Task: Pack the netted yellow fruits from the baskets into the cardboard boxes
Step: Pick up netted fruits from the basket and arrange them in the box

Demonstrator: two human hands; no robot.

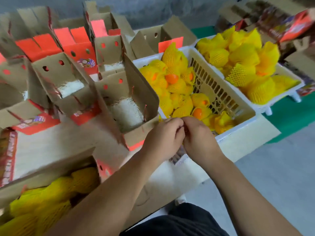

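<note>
One box (51, 189) at lower left holds netted fruits, the padded boxes (127, 113) at centre await filling, both baskets (221, 92) remain loaded; my hands (183, 133) meet, fingers curled, contents indiscernible.

- Open cardboard boxes (71, 79) stand in rows across the left and back of the bench (56, 143).
- The nearest empty box (129, 108) stands at centre, just left of a basket (238, 120) holding netted fruits (177, 86).
- A second basket (279, 99), heaped with fruits, sits to the right, behind the first.
- A filled box (51, 181) lies front left.
- Both hands meet, left hand (163, 137) touching right hand (199, 138), over the near basket's front corner.
</note>
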